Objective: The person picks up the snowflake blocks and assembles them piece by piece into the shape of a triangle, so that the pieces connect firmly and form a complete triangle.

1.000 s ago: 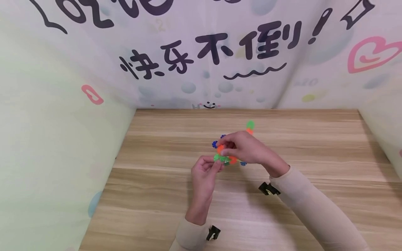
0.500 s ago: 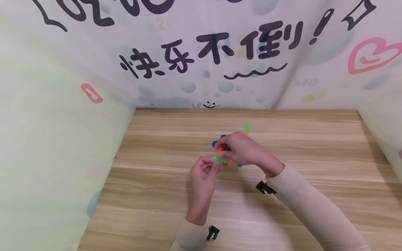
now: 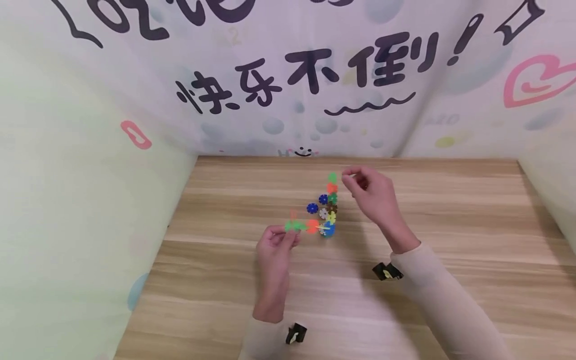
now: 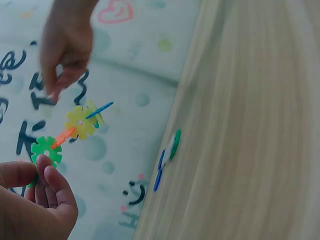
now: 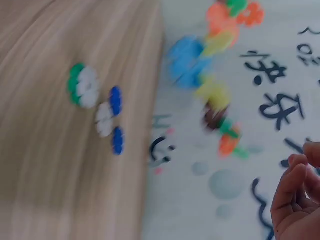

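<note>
My left hand (image 3: 275, 252) pinches the green end of a chain of interlocking snowflake discs, off the table. From the green disc (image 4: 46, 150) the chain runs through an orange disc (image 3: 312, 226) to a blue disc (image 3: 330, 228). There it bends away through yellow, brown, green and orange to a bright green tip (image 3: 332, 177). Another orange disc (image 5: 251, 14) juts out near the held end. Just right of the tip is my right hand (image 3: 373, 197), apart from the chain, its fingers loosely curled with nothing visible in them.
Loose discs lie on the wooden table (image 3: 216, 270): two dark blue ones (image 5: 116, 100), a white one (image 5: 104, 120), and a white disc (image 5: 88, 87) against a green one (image 5: 75, 84). A printed cloth wall (image 3: 252, 130) rises behind the table.
My right hand has let go of the chain near the left hand and moved right and away. My left hand has shifted left with the chain, and its bend now shows fully.
</note>
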Action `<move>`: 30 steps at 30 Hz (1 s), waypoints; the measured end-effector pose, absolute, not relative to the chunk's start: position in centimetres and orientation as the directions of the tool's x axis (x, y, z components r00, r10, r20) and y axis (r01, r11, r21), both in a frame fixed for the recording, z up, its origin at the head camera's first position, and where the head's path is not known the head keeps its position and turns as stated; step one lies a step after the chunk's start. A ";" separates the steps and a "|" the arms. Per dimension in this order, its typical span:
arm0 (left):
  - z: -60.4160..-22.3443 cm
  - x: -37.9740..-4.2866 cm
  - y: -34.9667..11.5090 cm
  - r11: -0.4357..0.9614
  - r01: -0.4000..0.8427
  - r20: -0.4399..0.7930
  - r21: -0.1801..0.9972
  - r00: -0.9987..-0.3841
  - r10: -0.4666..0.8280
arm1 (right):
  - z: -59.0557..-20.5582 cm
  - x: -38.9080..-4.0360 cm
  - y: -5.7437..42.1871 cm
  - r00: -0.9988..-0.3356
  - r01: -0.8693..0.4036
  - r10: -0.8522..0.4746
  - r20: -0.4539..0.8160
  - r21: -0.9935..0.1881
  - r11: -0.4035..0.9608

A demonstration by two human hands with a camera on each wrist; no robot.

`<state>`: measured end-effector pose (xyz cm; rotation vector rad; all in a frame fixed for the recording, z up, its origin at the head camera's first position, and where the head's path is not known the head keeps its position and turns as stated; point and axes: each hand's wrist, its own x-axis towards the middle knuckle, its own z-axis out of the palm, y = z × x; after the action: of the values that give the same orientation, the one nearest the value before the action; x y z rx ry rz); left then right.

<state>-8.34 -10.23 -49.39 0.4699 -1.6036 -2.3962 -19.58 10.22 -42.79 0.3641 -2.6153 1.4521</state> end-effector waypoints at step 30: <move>-49.4 -8.5 -11.8 -0.502 0.031 -0.148 0.865 -0.938 -0.315 | -52.4 -20.0 9.1 -0.837 -0.339 -0.528 -0.144 -0.622 0.706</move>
<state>-8.49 -11.75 -49.39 0.4277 -1.4441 -2.5235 -20.05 9.09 -52.35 0.8342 -3.1871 1.0516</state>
